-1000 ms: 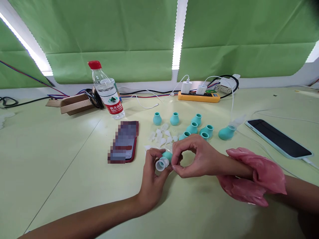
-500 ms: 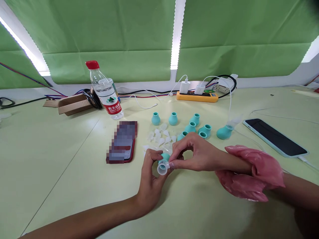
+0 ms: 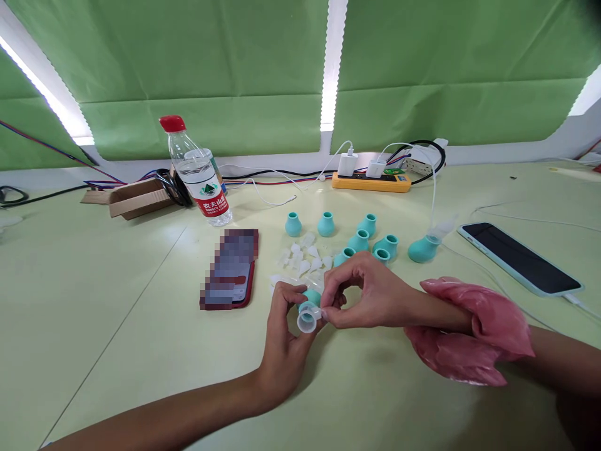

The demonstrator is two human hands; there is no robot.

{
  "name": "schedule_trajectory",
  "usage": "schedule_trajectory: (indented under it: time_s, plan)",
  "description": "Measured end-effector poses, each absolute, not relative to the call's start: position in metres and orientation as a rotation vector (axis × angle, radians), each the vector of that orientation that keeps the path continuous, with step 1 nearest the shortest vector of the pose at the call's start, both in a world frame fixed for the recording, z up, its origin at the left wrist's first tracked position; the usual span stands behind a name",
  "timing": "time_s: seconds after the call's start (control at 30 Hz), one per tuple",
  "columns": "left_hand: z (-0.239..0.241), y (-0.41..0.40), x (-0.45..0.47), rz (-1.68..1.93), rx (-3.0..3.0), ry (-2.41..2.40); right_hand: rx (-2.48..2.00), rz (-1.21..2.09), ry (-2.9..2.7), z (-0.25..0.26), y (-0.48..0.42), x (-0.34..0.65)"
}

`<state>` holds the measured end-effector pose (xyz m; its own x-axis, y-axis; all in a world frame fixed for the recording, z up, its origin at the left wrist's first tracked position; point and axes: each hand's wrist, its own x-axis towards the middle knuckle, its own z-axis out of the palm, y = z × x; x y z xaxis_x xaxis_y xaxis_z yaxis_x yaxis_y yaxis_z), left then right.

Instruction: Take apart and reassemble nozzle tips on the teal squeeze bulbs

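My left hand (image 3: 284,351) grips a small teal rubber bulb (image 3: 310,297) between thumb and fingers, its mouth tilted toward me. A translucent plastic fitting (image 3: 315,312) with a round open ring sits at that mouth. My right hand (image 3: 370,294) closes thumb and finger on the short side tab of this fitting; whether the ring is fully seated, I cannot tell. Just beyond my hands lies a scatter of small white translucent pieces (image 3: 313,251). Several more teal bulbs (image 3: 325,225) stand behind, and one bulb (image 3: 423,250) lies on its side with a clear piece at its mouth.
A dark red phone (image 3: 244,291) lies left of my hands, a light-cased phone (image 3: 521,260) with a cable to the right. Behind are a water bottle (image 3: 206,191), a cardboard tray (image 3: 141,199) and a yellow power strip (image 3: 370,183). A pink plastic sleeve (image 3: 469,332) surrounds my right forearm.
The bulb and fitting have shifted very slightly toward me, and my right hand has moved slightly with them. Both grips stay the same.
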<state>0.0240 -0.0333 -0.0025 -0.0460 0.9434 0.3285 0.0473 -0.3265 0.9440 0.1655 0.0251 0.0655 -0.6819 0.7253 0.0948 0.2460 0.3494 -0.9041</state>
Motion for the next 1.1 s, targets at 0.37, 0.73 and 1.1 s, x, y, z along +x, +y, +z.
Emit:
schedule_trajectory:
  time_s: [0.37, 0.73, 1.1]
  plan:
    - [0.0003, -0.0315, 0.0256, 1.465, 1.429, 1.160, -0.845, 1.152, -2.198, 0.0706, 0.0276, 0.1681]
    - [-0.0008, -0.0314, 0.0251, 1.472, 1.441, 1.186, -0.785, 1.193, -2.288, 0.0722, 0.0315, 0.1710]
    - [0.0001, -0.0346, 0.0257, 1.440, 1.315, 1.144, -0.933, 1.139, -2.038, 0.0687, 0.0260, 0.1620]
